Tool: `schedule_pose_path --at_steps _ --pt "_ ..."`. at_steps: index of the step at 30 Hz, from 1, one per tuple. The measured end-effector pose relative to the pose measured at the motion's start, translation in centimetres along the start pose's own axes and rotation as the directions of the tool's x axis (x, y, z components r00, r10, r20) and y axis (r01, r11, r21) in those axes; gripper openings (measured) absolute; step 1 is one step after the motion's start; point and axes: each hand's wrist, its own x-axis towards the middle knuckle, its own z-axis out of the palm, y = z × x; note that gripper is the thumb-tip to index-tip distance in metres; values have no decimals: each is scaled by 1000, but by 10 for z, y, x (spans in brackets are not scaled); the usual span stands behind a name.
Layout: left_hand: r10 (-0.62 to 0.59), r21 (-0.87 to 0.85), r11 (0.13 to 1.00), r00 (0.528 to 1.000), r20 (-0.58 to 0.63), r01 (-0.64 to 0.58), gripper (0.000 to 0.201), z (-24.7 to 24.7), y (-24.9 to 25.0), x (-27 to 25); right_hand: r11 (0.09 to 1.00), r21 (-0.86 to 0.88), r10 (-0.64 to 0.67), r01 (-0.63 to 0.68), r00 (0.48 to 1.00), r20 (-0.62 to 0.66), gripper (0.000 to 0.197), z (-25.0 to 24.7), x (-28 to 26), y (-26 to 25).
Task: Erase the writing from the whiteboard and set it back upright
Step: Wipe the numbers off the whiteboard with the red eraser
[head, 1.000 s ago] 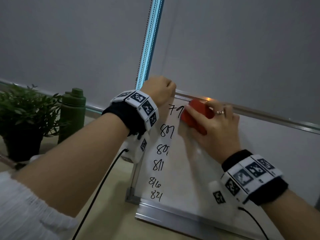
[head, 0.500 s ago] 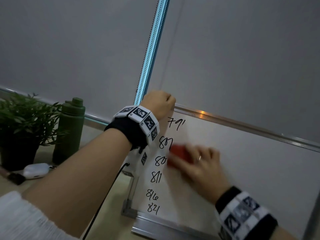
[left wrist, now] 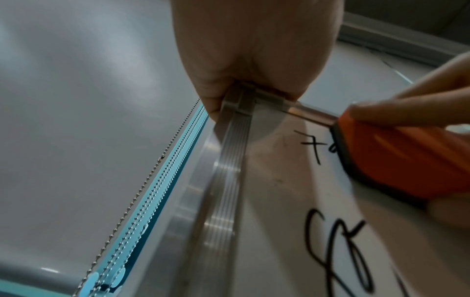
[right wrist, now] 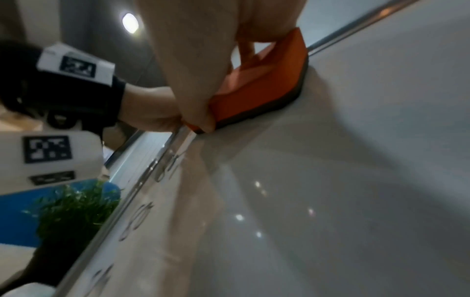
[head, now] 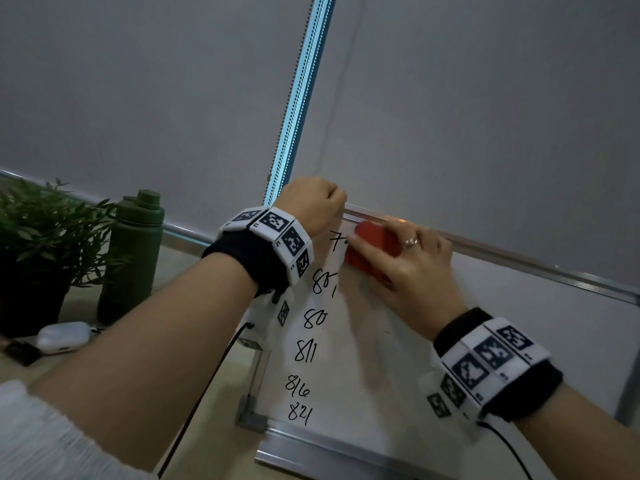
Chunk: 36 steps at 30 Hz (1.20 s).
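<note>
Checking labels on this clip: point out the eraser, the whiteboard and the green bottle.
eraser (head: pixel 375 245): head view, its red back beside the fingers.
whiteboard (head: pixel 363 358): head view, bare white face right of the numbers.
bottle (head: pixel 133 258): head view, middle of its body.

Dim, even indoor light in all views. A cyan strip of daylight (head: pixel 297 109) shows between the grey blinds (head: pixel 138 98). A round lamp (right wrist: pixel 130 22) glares in the right wrist view, with small specular spots on the whiteboard (right wrist: pixel 330 201); that view is motion-blurred. Straight edges bow toward the frame borders.
</note>
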Motion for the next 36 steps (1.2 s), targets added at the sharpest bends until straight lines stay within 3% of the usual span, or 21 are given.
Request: schedule_pose_path --at_steps 3,5,7,9,11,14,16,18,20,22,24,26,28,30,33,36 --pt "2 -10 1000 1000 0 -2 38 0 -1 1 995 16 99 -98 995 -30 46 6 -6 -15" --pt "-3 6 1000 1000 5 2 35 -1 -1 2 999 33 -28 28 999 -18 48 14 -26 -29" --pt "-10 8 1000 1000 12 10 32 -1 -1 1 974 29 -228 226 970 88 63 15 -41 -36" --pt "-15 22 1000 1000 20 14 32 -1 1 -1 952 -3 -303 306 946 115 56 10 -33 -27" --pt "-14 18 1000 1000 15 13 32 -2 2 -1 979 -28 -201 203 977 67 43 3 -10 -16" --pt "-13 -5 1000 1000 3 13 36 -3 3 -2 999 -11 42 -42 999 16 42 0 9 -14" --pt "-14 -1 1000 1000 21 14 37 -4 2 -2 998 13 66 -66 998 -10 41 8 -8 -30" --pt "-20 10 1000 999 41 19 40 -6 1 -2 994 36 -108 107 994 29 47 18 -41 -49" --pt "-26 8 1000 997 70 26 40 -8 2 -2 957 52 -289 284 944 159 66 19 -68 -61" --pt "-33 10 999 996 82 32 39 -9 3 -3 946 57 -324 319 925 200 72 15 -63 -54" --pt "-30 10 1000 995 91 29 37 -9 5 -3 971 26 -239 237 961 142 67 10 -39 -41" --pt "-38 -6 999 995 89 39 32 -9 6 -3 998 -12 -59 59 998 36 51 5 -8 -24" --pt "-46 -25 998 994 95 49 32 -9 6 -1 995 -12 95 -95 996 -2 45 4 9 -17" --pt "-47 -6 999 993 104 48 34 -9 5 0 989 17 145 -144 989 -22 46 8 4 -25" --pt "-50 14 999 992 118 48 40 -9 5 -1 999 30 -32 31 999 35 46 13 -31 -47" --pt "-61 -8 998 989 134 62 39 -10 6 -2 977 27 -211 209 965 153 58 9 -42 -44"
